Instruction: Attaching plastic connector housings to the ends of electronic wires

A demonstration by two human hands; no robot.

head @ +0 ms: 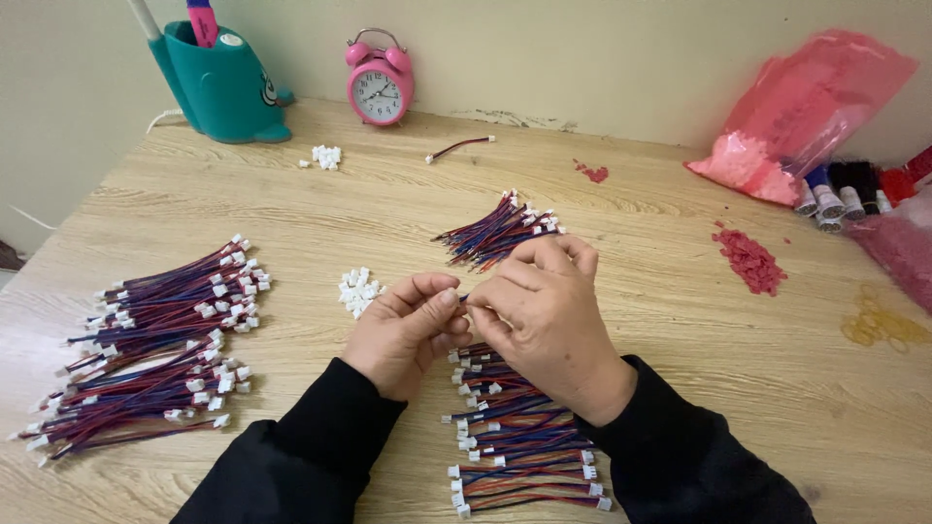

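Matt wood-grain table (621, 252), glossy pink plastic bag (806, 107), plastic-sheathed wires (165, 311), black cloth sleeves (320, 456)

Left hand (406, 328) and right hand (546, 312) meet fingertip to fingertip, each grip pinched.

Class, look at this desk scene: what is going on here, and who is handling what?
A person in black sleeves sits at a wooden table. The left hand and right hand meet at the fingertips, pinching something small between them, too small to identify. Beneath the hands lies a row of red and blue wires with white plugs. A bigger pile of wires lies to the left, another bundle behind the hands, and loose white plugs beside them.
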